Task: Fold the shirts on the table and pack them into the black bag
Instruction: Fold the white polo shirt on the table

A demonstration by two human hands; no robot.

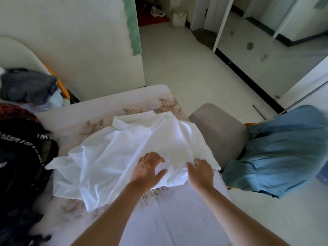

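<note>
- While the left hand [150,167] lies open with fingers spread on the white shirt [124,150], the right hand [200,172] just beside it curls its fingers into a bunch of cloth near the shirt's right edge.
- The shirt sits rumpled mid-counter [99,107], collar at the far side, with long creases running diagonally across it.
- For a clean fold, I'd say the left hand should pin the cloth while the right draws it taut and flattens those ridges first.
- Watch the right side: the sleeve reaches the counter's edge, right by the grey chair [220,132], and could slide off.
- The black bag [23,157] crowds the left, touching the shirt there.
- A blue shirt [276,157] hangs further right.
- Open room looks best on the near strip of counter.
</note>
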